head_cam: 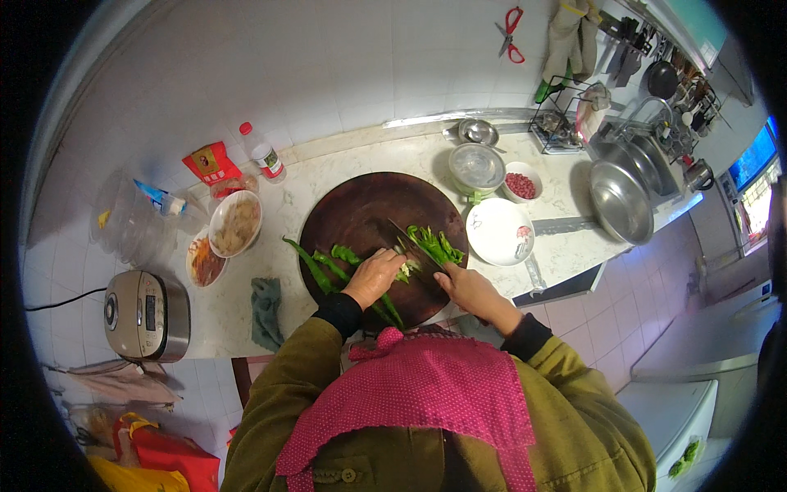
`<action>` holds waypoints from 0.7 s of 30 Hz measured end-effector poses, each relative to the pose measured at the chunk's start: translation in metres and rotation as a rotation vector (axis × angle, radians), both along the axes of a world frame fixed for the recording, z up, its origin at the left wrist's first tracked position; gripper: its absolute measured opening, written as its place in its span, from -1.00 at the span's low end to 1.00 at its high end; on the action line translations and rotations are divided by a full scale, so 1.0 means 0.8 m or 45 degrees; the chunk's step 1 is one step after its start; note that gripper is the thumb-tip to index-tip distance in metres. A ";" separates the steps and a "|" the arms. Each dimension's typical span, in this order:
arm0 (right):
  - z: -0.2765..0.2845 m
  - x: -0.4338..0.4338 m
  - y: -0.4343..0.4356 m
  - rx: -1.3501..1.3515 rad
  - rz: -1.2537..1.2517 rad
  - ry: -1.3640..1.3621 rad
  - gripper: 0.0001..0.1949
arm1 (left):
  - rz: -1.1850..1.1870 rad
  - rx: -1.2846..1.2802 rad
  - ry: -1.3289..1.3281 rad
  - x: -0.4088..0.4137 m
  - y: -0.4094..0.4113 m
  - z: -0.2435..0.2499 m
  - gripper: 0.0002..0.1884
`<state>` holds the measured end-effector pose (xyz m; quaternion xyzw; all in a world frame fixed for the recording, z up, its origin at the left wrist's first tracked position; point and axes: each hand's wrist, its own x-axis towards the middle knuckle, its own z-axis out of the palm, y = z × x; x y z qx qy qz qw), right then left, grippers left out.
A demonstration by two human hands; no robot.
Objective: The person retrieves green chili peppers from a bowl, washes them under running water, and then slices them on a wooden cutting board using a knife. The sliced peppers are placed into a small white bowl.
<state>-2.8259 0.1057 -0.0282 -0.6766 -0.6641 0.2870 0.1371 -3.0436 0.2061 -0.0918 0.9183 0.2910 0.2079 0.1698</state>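
Note:
On the round dark wooden chopping board [363, 203], my right hand [473, 294] grips a kitchen knife [418, 246] by its handle. The blade points away to the upper left. Cut green pepper pieces [438, 245] lie in a heap along its right side. My left hand [376, 275] rests on the board left of the blade, fingers bent down. Small green and pale pepper bits with seeds [406, 269] lie at its fingertips; whether the fingers pinch any is hidden. Whole long green peppers [315, 270] lie left of and below that hand, one reaching past the board's edge.
A white plate [499, 232], a bowl of diced reddish food [521, 186] and a lidded container [477, 166] stand right of the board. Leftward are a cloth [265, 312], filled bowls [235, 224], a bottle [264, 155] and a rice cooker [147, 317]. A steel basin [621, 202] sits beside the sink.

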 end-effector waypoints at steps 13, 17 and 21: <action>0.001 0.019 -0.005 -0.400 -0.097 0.736 -0.58 | 0.094 0.128 0.077 0.008 0.010 -0.015 -0.85; -0.002 0.018 -0.007 -0.414 -0.097 0.737 -0.60 | 0.123 0.121 0.079 0.009 0.011 -0.011 -0.85; -0.001 0.017 -0.011 -0.443 -0.129 0.794 -0.62 | 0.298 -0.102 0.067 0.013 0.016 -0.005 -0.87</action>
